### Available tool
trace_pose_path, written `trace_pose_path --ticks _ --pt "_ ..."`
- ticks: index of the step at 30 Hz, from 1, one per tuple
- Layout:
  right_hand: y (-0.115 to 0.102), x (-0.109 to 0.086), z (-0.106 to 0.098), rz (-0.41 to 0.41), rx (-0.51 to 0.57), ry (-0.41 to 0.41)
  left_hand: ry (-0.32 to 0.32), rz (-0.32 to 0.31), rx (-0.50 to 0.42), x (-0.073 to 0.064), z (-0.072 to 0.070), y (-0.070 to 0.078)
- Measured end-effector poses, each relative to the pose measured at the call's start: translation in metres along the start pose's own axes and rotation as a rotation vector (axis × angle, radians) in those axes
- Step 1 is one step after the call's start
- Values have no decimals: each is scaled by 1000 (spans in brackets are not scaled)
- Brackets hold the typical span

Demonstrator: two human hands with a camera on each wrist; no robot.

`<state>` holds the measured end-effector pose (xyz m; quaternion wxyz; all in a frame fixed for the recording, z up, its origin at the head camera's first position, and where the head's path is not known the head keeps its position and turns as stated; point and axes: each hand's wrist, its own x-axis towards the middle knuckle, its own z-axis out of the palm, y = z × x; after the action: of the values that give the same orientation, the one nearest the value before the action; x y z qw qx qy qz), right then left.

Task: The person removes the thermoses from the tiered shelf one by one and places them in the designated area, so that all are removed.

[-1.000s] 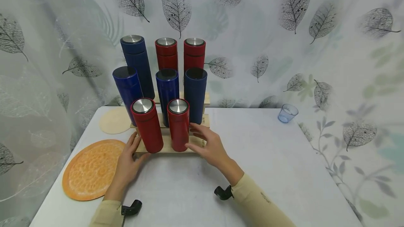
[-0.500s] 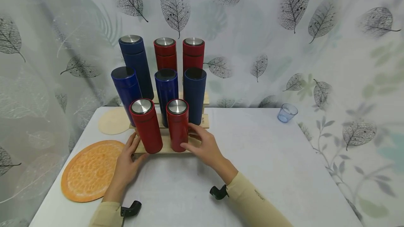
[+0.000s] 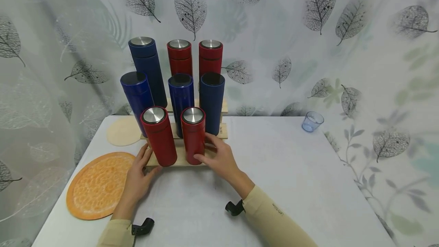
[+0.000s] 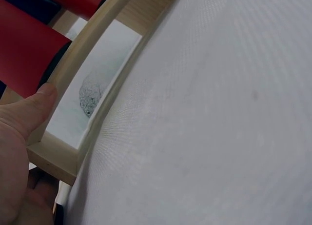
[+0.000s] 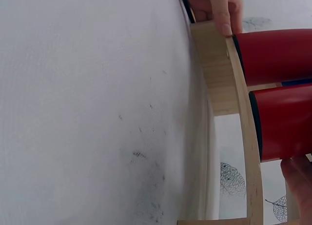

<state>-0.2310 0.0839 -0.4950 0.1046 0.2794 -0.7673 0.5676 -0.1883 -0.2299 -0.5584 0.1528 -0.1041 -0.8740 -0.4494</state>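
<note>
A stepped wooden rack (image 3: 181,159) holds several upright red and blue thermos flasks in three rows. My left hand (image 3: 137,180) grips the rack's lower left end, its thumb on the front edge near the left red thermos flask (image 3: 159,140); in the left wrist view, that thumb (image 4: 36,108) lies beside the flask's dark base. My right hand (image 3: 223,161) holds the right red thermos flask (image 3: 194,140) low on its right side. Its thumb is at the front, with the other fingers partly hidden behind. The right wrist view shows the red flask (image 5: 285,122) standing on the front step.
Left of the rack lie a round orange bread-patterned mat (image 3: 99,186) and a pale round disc (image 3: 123,130). A small blue glass (image 3: 312,121) stands at the table's far right corner. Behind the white table (image 3: 291,170) hangs a leaf-print curtain (image 3: 257,22).
My right hand has moved slightly left, its thumb coming onto the front of the right red thermos flask. My left hand stays at the rack's end, and the flasks keep their places.
</note>
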Motion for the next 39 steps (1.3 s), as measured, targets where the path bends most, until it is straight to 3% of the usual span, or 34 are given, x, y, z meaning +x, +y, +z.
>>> trace_pose_path --ticks 23,39 --pt "-2 3 -3 98 45 1 -3 -9 -9 1 2 -3" --pt "-4 -1 -3 111 112 26 -5 -17 -6 1 1 -3"
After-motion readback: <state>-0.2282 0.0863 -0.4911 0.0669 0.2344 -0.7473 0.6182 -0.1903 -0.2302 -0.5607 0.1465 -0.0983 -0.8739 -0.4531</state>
